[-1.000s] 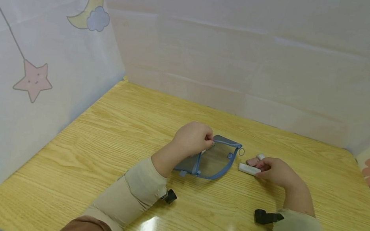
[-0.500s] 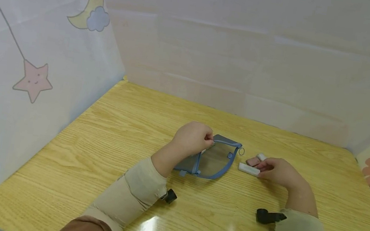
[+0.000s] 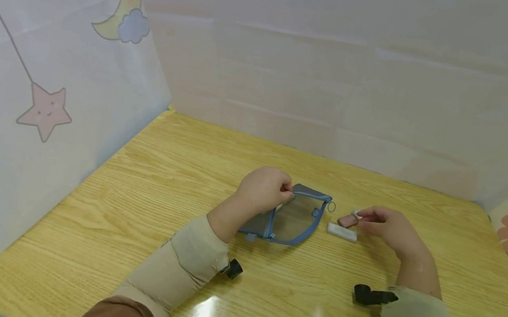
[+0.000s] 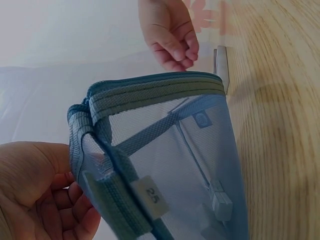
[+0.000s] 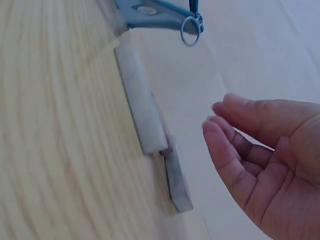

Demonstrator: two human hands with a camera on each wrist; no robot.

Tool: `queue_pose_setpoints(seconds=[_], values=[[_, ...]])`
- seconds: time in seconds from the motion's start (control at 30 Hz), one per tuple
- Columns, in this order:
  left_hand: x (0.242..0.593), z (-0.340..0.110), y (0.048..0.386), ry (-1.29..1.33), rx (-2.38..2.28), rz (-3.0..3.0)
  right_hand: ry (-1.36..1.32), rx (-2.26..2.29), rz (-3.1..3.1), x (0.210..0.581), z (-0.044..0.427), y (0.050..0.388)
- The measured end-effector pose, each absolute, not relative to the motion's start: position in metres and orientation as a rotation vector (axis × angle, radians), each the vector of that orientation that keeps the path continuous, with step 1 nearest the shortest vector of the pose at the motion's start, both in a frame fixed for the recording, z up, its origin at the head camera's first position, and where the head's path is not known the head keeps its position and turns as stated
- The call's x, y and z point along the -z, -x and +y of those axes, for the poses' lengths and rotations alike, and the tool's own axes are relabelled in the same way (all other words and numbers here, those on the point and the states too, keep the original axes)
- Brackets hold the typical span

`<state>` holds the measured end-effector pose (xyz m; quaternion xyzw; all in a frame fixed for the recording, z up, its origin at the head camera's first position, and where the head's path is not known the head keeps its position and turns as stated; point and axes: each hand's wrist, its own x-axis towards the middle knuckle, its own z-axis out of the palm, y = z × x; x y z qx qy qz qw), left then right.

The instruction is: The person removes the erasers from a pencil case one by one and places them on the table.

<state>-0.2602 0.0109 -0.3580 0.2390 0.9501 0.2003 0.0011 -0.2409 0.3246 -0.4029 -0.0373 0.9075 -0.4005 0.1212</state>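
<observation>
My left hand (image 3: 264, 188) pinches the edge of a blue-trimmed mesh zip pouch (image 3: 299, 220), which stands on the table with its mouth gaping to the right. Through the mesh in the left wrist view, small pale pieces (image 4: 221, 202) show inside it. My right hand (image 3: 391, 229) hovers beside several small blocks, fingers loosely bent, holding nothing. Nearest the pouch lies an oblong white block (image 3: 342, 232). Behind it is a pinkish block (image 3: 347, 221), with another whitish piece (image 3: 357, 214) at its far end. What kind these blocks are cannot be told.
A metal ring (image 3: 331, 207) hangs from the pouch's zip corner. Pale printed sheets (image 3: 295, 77) stand along the back and sides of the wooden table (image 3: 173, 168). Black wrist mounts (image 3: 366, 296) stick out from both sleeves.
My right hand has let go of the white block and lifted slightly up and right, leaving that block on the table. My left hand and the pouch stay in place.
</observation>
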Motion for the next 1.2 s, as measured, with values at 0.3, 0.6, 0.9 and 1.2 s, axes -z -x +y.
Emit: queue_pose_setpoints(seconds=[0.3, 0.6, 0.9, 1.2], values=[[0.360, 0.011, 0.262, -0.757, -0.626, 2.991, 0.216, 1.373, 2.565, 0.389, 0.303, 0.239], [0.358, 0.011, 0.260, -0.743, -0.606, 2.998, 0.407, 1.458, 2.559, 0.383, 0.266, 0.238], [0.358, 0.012, 0.260, -0.748, -0.590, 2.999, 0.506, 1.369, 2.542, 0.389, 0.231, 0.234], [0.358, 0.013, 0.259, -0.766, -0.606, 3.011, 0.616, 1.241, 2.576, 0.398, 0.210, 0.234]])
